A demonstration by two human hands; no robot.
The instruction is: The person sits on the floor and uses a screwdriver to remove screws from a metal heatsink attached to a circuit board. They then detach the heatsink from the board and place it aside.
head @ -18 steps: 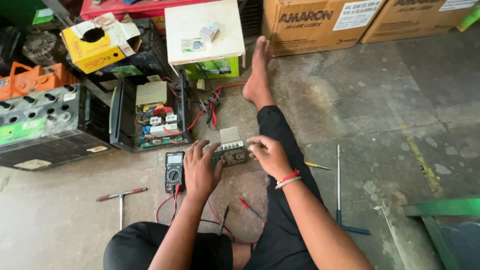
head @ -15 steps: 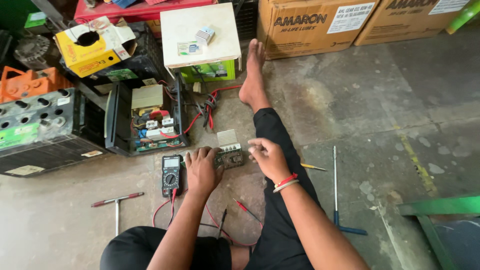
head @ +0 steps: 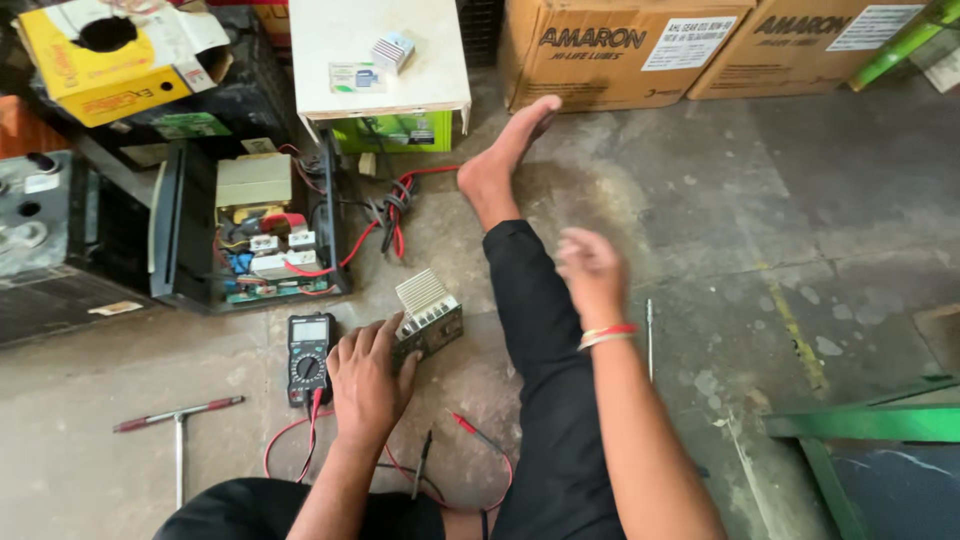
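I sit on a concrete floor with one leg (head: 530, 330) stretched out. My left hand (head: 368, 380) rests on a small grey electronic module with a finned white top (head: 428, 314), gripping its near side. My right hand (head: 590, 268) hovers above my shin, blurred, fingers loosely curled and holding nothing. A black multimeter (head: 308, 357) lies just left of my left hand. Its red and black probe leads (head: 470, 430) trail over the floor between my legs.
An opened black unit with wiring (head: 255, 235) stands to the left, beside a battery (head: 40, 230). A white box on a green one (head: 385, 75) and cardboard cartons (head: 620, 50) line the back. A T-handle tool (head: 178, 420), a thin rod (head: 649, 335) and a green frame (head: 870, 425) lie nearby.
My right hand has let go of the module and lifted away to the right over my leg. My left hand stays on the module. The camera has moved closer.
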